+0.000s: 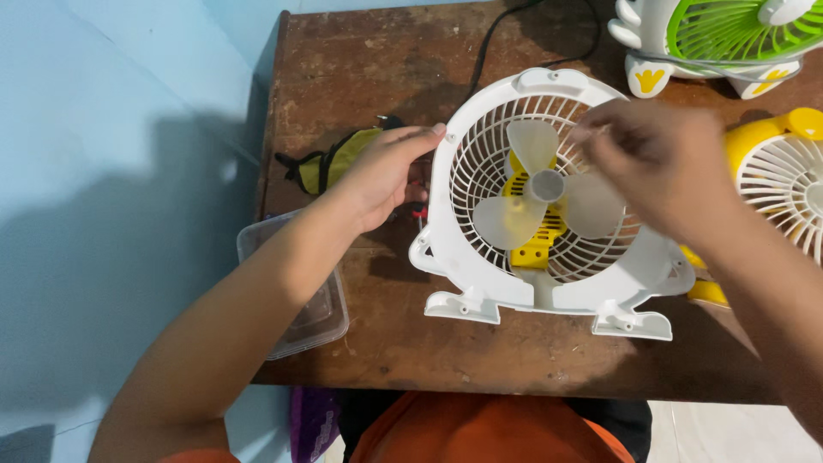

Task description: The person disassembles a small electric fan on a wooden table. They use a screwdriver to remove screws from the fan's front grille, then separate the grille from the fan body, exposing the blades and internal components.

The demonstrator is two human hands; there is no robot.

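- Nearest you, at the near left edge of the desk (360,51), a clear plastic container (300,300) sits half over the rim, just under your left forearm.
- The white fan housing (480,283) lies flat on its back in the middle of the desk, its feet pointing toward you and its top tab pointing away, so its long axis runs near to far.
- Your left hand (381,171) clasps the housing's left rim, thumb curled over the edge, bracing it.
- Your right hand (656,167) hovers over the right part of the grille, fingers pinched close together; it is blurred, so you cannot tell whether it holds anything small.
- The translucent blade (540,193) lies just left of that hand, between your two hands, nearer the right one.
- Farther left lies a yellow-green pouch (334,159); at the far right stands a green fan (729,34), with a yellow fan (784,176) at the right edge.
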